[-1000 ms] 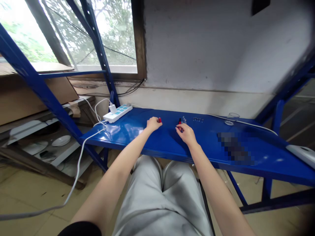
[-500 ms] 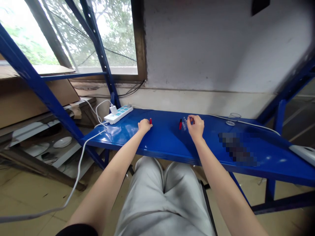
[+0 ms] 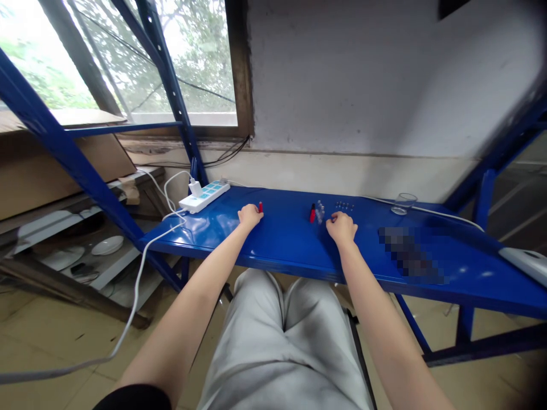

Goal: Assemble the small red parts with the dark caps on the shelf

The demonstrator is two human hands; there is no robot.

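Note:
My left hand (image 3: pixel 249 216) rests on the blue shelf (image 3: pixel 282 245) with its fingers curled round a small red piece (image 3: pixel 260 206) that sticks out at the fingertips. My right hand (image 3: pixel 342 227) lies on the shelf with fingers curled in; what it holds, if anything, is hidden. Just left of it stand a red-and-black piece (image 3: pixel 313 213) and a cluster of small clear pieces (image 3: pixel 319 212). A row of tiny dark parts (image 3: pixel 344 205) lies just beyond the right hand.
A white power strip (image 3: pixel 204 196) with a plugged charger and white cable sits at the shelf's left end. A clear glass dish (image 3: pixel 402 203) and a white cable (image 3: pixel 444 216) lie at the back right. Blue uprights frame both sides; my grey-trousered lap is below.
My left hand has drawn left with the red piece. My right hand reached out to the row of dark parts, then pulled back toward me with its fingers curled.

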